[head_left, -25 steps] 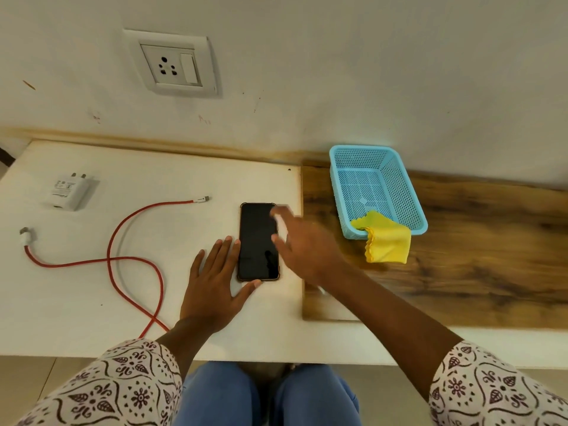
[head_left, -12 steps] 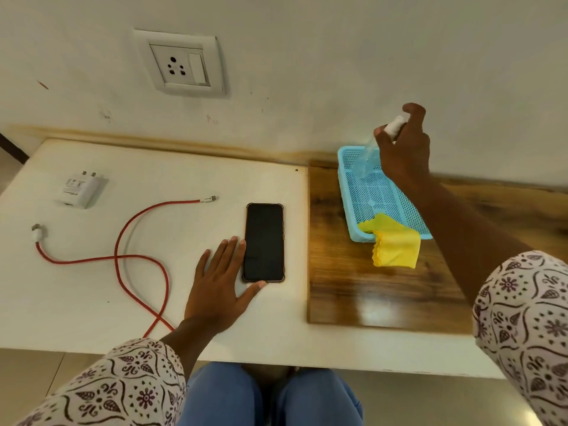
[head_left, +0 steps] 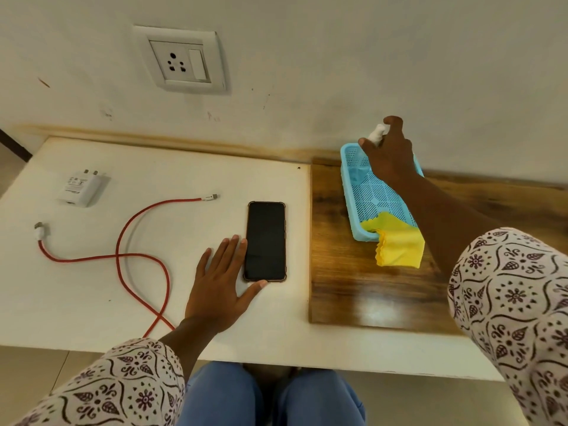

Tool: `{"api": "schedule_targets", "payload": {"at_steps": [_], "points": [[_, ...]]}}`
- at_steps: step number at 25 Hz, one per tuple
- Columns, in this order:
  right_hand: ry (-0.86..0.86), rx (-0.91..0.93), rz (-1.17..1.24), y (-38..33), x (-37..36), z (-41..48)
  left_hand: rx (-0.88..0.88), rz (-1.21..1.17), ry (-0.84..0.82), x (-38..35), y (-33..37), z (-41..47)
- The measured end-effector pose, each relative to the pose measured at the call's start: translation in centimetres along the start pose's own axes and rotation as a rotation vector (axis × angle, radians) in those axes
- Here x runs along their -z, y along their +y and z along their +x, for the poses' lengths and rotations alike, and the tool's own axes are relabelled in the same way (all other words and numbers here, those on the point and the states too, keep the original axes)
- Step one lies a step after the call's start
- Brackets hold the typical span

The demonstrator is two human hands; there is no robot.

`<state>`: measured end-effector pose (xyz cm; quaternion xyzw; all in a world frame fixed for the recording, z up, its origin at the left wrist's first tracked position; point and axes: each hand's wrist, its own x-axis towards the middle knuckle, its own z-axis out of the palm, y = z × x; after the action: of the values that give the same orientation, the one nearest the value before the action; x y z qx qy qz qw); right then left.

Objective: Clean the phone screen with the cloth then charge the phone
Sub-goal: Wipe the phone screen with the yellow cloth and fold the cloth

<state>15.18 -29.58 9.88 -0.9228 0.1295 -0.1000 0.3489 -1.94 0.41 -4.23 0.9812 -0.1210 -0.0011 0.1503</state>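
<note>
Right fingers (head_left: pixel 395 122) round white-capped bottle (head_left: pixel 377 135), glossy rectangular phone (head_left: pixel 266 241), wavy-edged yellow cloth (head_left: pixel 399 247)

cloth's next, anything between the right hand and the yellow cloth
Nothing visible between them: the right hand is over the blue basket, the yellow cloth draped over its near rim. But it grips a spray bottle.

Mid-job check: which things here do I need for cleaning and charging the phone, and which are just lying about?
For the job: phone, cloth, spray bottle (held in right hand), cable, charger, socket.
Lying about: basket, wooden board.
</note>
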Motion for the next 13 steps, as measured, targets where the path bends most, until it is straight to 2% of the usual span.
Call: {"api": "schedule_targets", "payload": {"at_steps": [3,5,7,10,13], "points": [[-0.076,-0.013,0.038,0.4,1.2,-0.5,0.009,-0.006,-0.002,0.0,0.0,0.0],[-0.039,-0.046,0.105,1.1,2.5,-1.6,0.009,-0.01,-0.005,0.0,0.1,0.0],[0.111,-0.106,0.15,2.4,4.0,-3.3,0.008,-0.019,-0.004,0.0,0.1,0.0],[0.415,-0.311,0.237,4.7,5.4,-7.4,0.006,-0.025,-0.002,0.1,0.1,-0.1],[0.541,-0.504,0.44,6.3,5.3,-11.8,0.006,-0.022,-0.005,0.1,0.1,-0.1]]}}
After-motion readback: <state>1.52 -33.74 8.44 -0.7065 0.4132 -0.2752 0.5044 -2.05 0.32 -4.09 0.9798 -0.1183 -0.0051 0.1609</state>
